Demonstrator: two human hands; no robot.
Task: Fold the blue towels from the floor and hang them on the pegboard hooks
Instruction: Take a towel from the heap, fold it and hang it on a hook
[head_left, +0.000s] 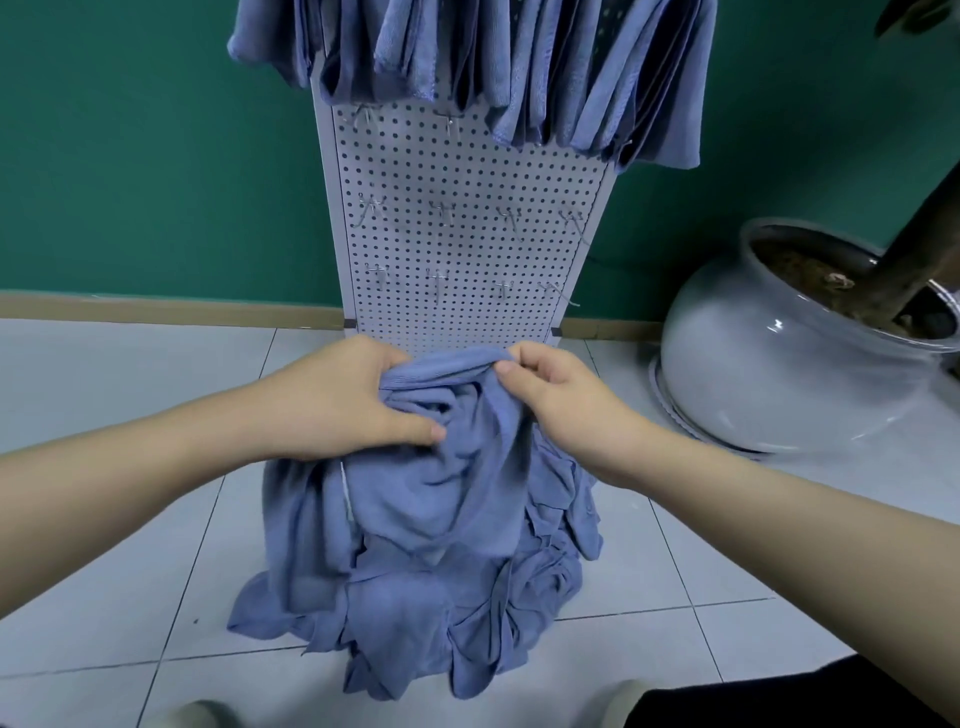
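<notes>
Above the floor pile (415, 597), two hands, left hand (337, 400) and right hand (561, 400), grip one towel (431, 488).

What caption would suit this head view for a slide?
Both hands, left and right, lift a blue towel from the floor pile before a half-filled pegboard.

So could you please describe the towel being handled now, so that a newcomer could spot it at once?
Start at the white pegboard against the green wall, then drop to the heap of blue towels on the tiles at its foot. The held towel drapes over that heap, the only one whose top edge the left hand and right hand grip.
</notes>
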